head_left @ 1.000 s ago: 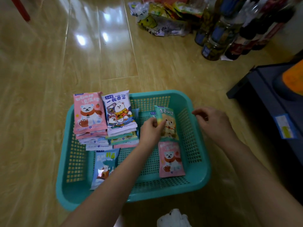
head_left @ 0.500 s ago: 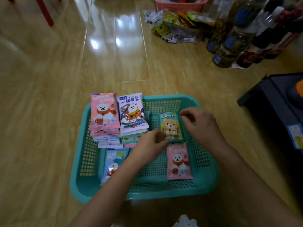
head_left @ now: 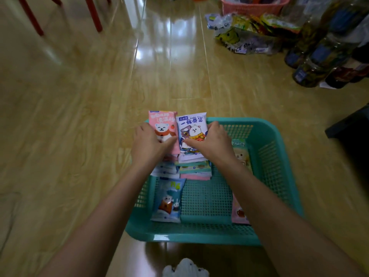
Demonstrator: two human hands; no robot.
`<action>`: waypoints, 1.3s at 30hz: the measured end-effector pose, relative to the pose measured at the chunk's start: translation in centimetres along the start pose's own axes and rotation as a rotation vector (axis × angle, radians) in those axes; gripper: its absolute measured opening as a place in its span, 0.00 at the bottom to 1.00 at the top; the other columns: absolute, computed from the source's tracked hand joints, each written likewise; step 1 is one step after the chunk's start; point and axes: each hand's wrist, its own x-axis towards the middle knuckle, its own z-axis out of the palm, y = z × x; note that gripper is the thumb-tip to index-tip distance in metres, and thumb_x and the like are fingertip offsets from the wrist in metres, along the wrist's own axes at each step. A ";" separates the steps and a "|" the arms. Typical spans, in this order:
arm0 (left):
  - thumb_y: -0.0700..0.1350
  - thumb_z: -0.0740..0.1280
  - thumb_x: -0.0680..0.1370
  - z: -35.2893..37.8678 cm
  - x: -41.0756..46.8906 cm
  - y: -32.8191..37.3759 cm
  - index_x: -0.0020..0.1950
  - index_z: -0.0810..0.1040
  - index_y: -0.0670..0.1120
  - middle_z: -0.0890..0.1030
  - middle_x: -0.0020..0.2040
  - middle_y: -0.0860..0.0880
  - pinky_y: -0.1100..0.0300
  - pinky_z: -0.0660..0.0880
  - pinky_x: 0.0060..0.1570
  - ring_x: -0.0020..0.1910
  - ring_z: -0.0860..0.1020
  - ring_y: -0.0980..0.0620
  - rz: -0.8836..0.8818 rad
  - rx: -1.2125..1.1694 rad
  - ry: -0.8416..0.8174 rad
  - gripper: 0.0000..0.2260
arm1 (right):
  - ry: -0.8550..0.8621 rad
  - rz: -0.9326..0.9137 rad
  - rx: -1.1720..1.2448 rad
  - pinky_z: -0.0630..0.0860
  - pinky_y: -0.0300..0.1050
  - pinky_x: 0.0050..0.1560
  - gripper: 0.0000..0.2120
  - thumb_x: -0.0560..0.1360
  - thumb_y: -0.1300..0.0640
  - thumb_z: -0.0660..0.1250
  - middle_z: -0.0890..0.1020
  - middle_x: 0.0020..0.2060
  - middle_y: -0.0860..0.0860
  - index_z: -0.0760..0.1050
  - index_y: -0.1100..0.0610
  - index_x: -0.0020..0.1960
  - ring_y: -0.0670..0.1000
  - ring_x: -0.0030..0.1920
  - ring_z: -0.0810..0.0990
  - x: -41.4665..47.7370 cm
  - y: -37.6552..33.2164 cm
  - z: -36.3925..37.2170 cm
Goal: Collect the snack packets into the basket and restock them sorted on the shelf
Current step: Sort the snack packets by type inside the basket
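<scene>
The left hand (head_left: 148, 144) is gripping the pink packet (head_left: 162, 126) that is topping one stack, fingers curling round its outer edge and the thumb lying across its face. The right hand (head_left: 212, 142) is gripping the white packet (head_left: 191, 126) on the neighbouring stack in the same way, fingers hooking over its far side and the thumb pressing on top. The two stacks are sitting side by side and touching, and more packets are showing fanned out just below both wrists.

All of this is lying in the teal basket (head_left: 199, 234), at its corner on the left hand's side. Under the left forearm, a blue packet (head_left: 169, 200) is lying flat on the basket floor. Just past the right hand's outer side, a green packet (head_left: 241, 154) is lying partly hidden by the wrist. Further down the right forearm, a second pink one (head_left: 238, 213) is peeking out.

Well beyond the right hand, a heap of snack bags (head_left: 243, 37) is resting against a pink basket (head_left: 253, 7), and bottles (head_left: 319, 56) are standing beside them. Far beyond the left hand, red chair legs (head_left: 32, 17) are standing on the wooden floor (head_left: 79, 116).
</scene>
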 end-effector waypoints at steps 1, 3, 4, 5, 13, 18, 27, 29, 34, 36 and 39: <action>0.56 0.72 0.70 0.0 0.1 0.1 0.61 0.68 0.36 0.71 0.60 0.38 0.52 0.66 0.55 0.62 0.68 0.41 -0.004 0.013 0.014 0.31 | 0.000 0.005 0.002 0.69 0.48 0.55 0.36 0.66 0.40 0.72 0.73 0.59 0.57 0.66 0.63 0.62 0.57 0.61 0.72 0.1 0.0 0.2; 0.56 0.72 0.69 0.0 0.5 0.0 0.60 0.68 0.36 0.71 0.60 0.39 0.52 0.67 0.51 0.61 0.70 0.41 -0.018 -0.004 0.023 0.31 | -0.007 0.007 0.007 0.70 0.48 0.52 0.34 0.67 0.40 0.71 0.74 0.57 0.58 0.66 0.63 0.61 0.57 0.59 0.73 0.2 0.2 0.3; 0.56 0.73 0.69 -0.1 0.5 0.0 0.60 0.67 0.37 0.72 0.59 0.39 0.52 0.68 0.48 0.60 0.72 0.41 -0.033 -0.027 0.020 0.31 | -0.008 0.010 0.014 0.70 0.48 0.50 0.32 0.68 0.39 0.70 0.75 0.56 0.57 0.67 0.63 0.59 0.58 0.57 0.74 0.2 0.3 0.3; 0.56 0.73 0.68 0.0 0.7 -0.1 0.60 0.67 0.37 0.73 0.59 0.40 0.53 0.68 0.45 0.58 0.74 0.41 -0.047 -0.052 0.011 0.31 | -0.003 0.010 0.020 0.70 0.48 0.47 0.29 0.70 0.39 0.67 0.76 0.53 0.57 0.69 0.62 0.57 0.58 0.54 0.75 0.3 0.4 0.3; 0.53 0.66 0.76 -1.1 0.8 0.3 0.54 0.69 0.41 0.74 0.45 0.46 0.54 0.68 0.40 0.46 0.75 0.45 0.016 -0.161 -0.013 0.17 | 0.061 -0.016 0.331 0.69 0.48 0.38 0.15 0.75 0.46 0.64 0.78 0.37 0.52 0.71 0.58 0.43 0.55 0.40 0.76 -1.2 2.8 -2.0; 0.47 0.66 0.77 -2.6 -3.7 -0.7 0.59 0.72 0.49 0.83 0.50 0.51 0.60 0.78 0.44 0.44 0.82 0.57 0.046 -0.851 -0.163 0.12 | -0.068 0.124 0.468 0.68 0.38 0.30 0.06 0.79 0.54 0.60 0.77 0.38 0.50 0.72 0.57 0.46 0.46 0.35 0.74 -6.1 6.7 -3.8; 0.45 0.62 0.78 -0.9 -10.1 -2.4 0.55 0.74 0.56 0.85 0.45 0.54 0.63 0.78 0.41 0.42 0.83 0.58 -0.075 -1.010 -0.345 0.08 | -0.387 0.270 0.175 0.72 0.38 0.39 0.09 0.80 0.54 0.58 0.78 0.41 0.53 0.72 0.59 0.49 0.50 0.42 0.78 -10.1 11.5 1.1; 0.44 0.62 0.78 -0.2 -10.8 -2.7 0.58 0.74 0.55 0.85 0.46 0.53 0.59 0.77 0.45 0.43 0.83 0.56 -0.114 -1.027 -0.396 0.10 | -0.379 0.291 0.124 0.70 0.44 0.40 0.11 0.80 0.52 0.57 0.77 0.42 0.54 0.71 0.59 0.49 0.52 0.43 0.76 -9.4 11.6 2.1; 0.44 0.59 0.79 0.8 -11.9 -2.9 0.57 0.75 0.54 0.84 0.50 0.51 0.52 0.76 0.47 0.46 0.83 0.51 -0.157 -0.993 -0.479 0.09 | -0.354 0.204 -0.189 0.65 0.43 0.39 0.14 0.80 0.51 0.57 0.78 0.45 0.57 0.74 0.62 0.51 0.55 0.46 0.77 -9.0 10.7 3.8; 0.46 0.59 0.77 1.1 -12.4 -2.7 0.54 0.75 0.54 0.84 0.48 0.50 0.56 0.75 0.39 0.44 0.83 0.51 -0.149 -0.933 -0.517 0.08 | -0.348 0.150 -0.300 0.68 0.43 0.40 0.15 0.79 0.51 0.58 0.81 0.48 0.57 0.76 0.62 0.50 0.56 0.49 0.79 -9.1 10.4 3.3; 0.44 0.58 0.78 1.5 -13.4 -2.3 0.52 0.74 0.49 0.84 0.42 0.49 0.59 0.74 0.36 0.39 0.81 0.53 -0.120 -0.824 -0.570 0.06 | -0.251 0.043 -0.306 0.74 0.48 0.53 0.13 0.77 0.50 0.60 0.82 0.47 0.55 0.78 0.58 0.49 0.55 0.48 0.79 -9.0 10.1 0.8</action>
